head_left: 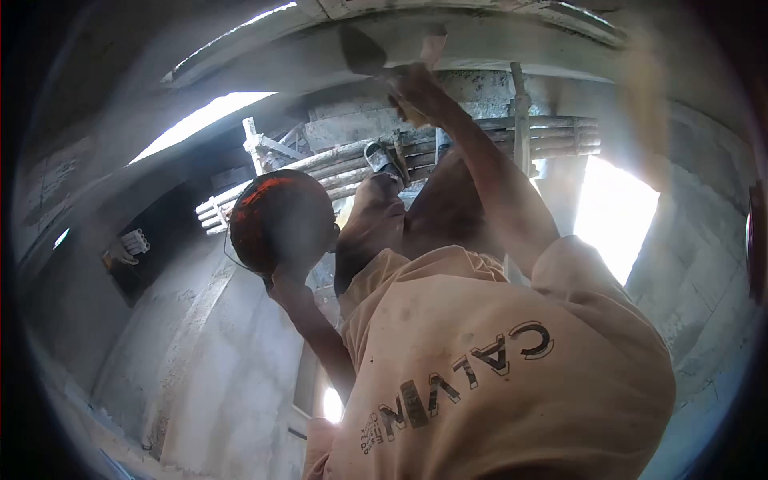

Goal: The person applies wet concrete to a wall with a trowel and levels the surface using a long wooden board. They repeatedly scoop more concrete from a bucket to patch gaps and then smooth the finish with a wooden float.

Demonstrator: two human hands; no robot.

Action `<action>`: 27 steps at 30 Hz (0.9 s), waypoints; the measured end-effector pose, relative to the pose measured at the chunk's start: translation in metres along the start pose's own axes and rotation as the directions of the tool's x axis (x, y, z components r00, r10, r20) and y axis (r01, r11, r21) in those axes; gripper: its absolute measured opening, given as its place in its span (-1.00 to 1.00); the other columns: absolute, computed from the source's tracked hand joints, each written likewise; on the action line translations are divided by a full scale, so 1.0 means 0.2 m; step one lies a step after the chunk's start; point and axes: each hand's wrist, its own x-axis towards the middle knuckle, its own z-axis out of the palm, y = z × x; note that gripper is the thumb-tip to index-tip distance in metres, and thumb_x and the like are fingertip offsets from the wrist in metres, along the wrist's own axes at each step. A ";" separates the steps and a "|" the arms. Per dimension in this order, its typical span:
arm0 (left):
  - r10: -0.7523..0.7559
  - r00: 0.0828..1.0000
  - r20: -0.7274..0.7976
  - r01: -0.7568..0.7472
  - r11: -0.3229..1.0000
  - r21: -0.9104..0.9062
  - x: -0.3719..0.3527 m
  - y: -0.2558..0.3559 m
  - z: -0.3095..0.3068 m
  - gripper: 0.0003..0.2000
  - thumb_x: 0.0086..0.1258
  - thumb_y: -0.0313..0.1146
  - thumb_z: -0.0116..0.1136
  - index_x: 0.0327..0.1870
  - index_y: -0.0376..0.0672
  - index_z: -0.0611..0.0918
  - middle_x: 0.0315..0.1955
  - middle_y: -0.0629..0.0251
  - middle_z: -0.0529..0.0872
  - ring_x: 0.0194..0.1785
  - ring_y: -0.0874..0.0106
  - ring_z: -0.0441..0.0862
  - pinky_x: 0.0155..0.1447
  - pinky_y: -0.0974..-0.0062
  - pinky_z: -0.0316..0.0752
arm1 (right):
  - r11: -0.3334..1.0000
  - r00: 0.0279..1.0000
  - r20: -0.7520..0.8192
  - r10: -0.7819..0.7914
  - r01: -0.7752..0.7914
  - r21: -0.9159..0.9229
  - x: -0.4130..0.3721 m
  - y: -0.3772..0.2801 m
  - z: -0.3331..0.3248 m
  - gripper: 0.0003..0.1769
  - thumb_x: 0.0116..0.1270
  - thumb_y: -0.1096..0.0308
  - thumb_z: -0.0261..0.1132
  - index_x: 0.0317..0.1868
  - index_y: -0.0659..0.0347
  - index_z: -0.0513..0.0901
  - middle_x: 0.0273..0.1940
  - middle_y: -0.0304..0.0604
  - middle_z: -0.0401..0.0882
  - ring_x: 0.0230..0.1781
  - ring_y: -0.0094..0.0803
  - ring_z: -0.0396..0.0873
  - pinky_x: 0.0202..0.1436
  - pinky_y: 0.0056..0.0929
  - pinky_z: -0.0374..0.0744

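Note:
My right hand (pixel 418 94) is raised at the top of the view, closed around a trowel whose dark rounded blade (pixel 362 51) points left, close to the grey plastered surface (pixel 312 60). A pale pinkish flat piece (pixel 434 48) shows just above that hand, blurred. At the left, my left hand (pixel 288 284) grips the lower edge of a round dark bucket (pixel 284 220) with orange-red marks along its upper part. A thin wire handle hangs on the bucket's left side. The fingers behind the bucket are partly hidden.
Below me lies a platform of lashed wooden poles (pixel 552 136), with an upright post (pixel 520 120) at its right. My sandalled foot (pixel 384 160) rests on it. Bright openings show at right (pixel 616 216) and upper left (pixel 200 124). Grey walls (pixel 216 352) surround me.

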 end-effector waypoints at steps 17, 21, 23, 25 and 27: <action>-0.243 0.969 -0.039 0.240 0.968 -0.069 0.00 0.14 0.16 -0.63 0.20 -0.54 0.32 0.08 -0.26 0.62 0.00 -0.14 0.72 0.07 0.02 0.74 0.07 0.16 0.71 | 0.987 0.993 -0.120 -0.002 0.022 0.161 -0.04 0.12 -0.28 -0.61 0.51 0.03 0.34 -0.21 0.26 0.65 -0.52 -0.17 0.60 -0.67 -0.41 0.54 -0.65 -0.38 0.50; 0.132 0.971 0.197 -0.186 0.939 0.290 -0.03 0.19 0.18 -0.63 0.22 -0.53 0.33 0.08 -0.25 0.61 0.02 -0.14 0.72 0.07 0.04 0.74 0.08 0.13 0.71 | 0.981 0.986 -0.164 -0.009 0.040 0.188 -0.14 0.13 -0.47 -0.61 0.49 0.04 0.35 -0.25 0.26 0.66 -0.51 -0.17 0.61 -0.65 -0.43 0.55 -0.60 -0.37 0.53; 0.253 0.909 0.332 -0.377 0.840 0.391 -0.04 0.25 0.22 -0.63 0.23 -0.53 0.33 0.08 -0.25 0.61 0.04 -0.14 0.71 0.06 0.04 0.74 0.09 0.11 0.70 | 0.971 0.986 -0.164 -0.009 0.048 0.234 -0.15 0.18 -0.58 -0.61 0.49 0.05 0.36 -0.26 0.26 0.66 -0.50 -0.17 0.61 -0.64 -0.43 0.55 -0.58 -0.38 0.54; 0.315 0.849 0.425 -0.508 0.710 0.489 -0.05 0.26 0.24 -0.63 0.24 -0.53 0.32 0.10 -0.25 0.61 0.05 -0.12 0.71 0.06 0.07 0.74 0.08 0.13 0.71 | 0.956 0.978 -0.210 -0.019 0.080 0.283 -0.20 0.18 -0.66 -0.60 0.48 0.03 0.36 -0.25 0.26 0.67 -0.50 -0.17 0.61 -0.64 -0.43 0.55 -0.57 -0.38 0.52; 0.330 0.816 0.474 -0.573 0.565 0.594 -0.05 0.25 0.28 -0.61 0.26 -0.54 0.29 0.15 -0.25 0.60 0.08 -0.07 0.70 0.06 0.11 0.74 0.07 0.17 0.72 | 0.949 0.977 -0.213 -0.011 0.077 0.305 -0.25 0.18 -0.76 -0.60 0.47 0.01 0.36 -0.24 0.25 0.68 -0.50 -0.19 0.61 -0.64 -0.43 0.55 -0.57 -0.39 0.51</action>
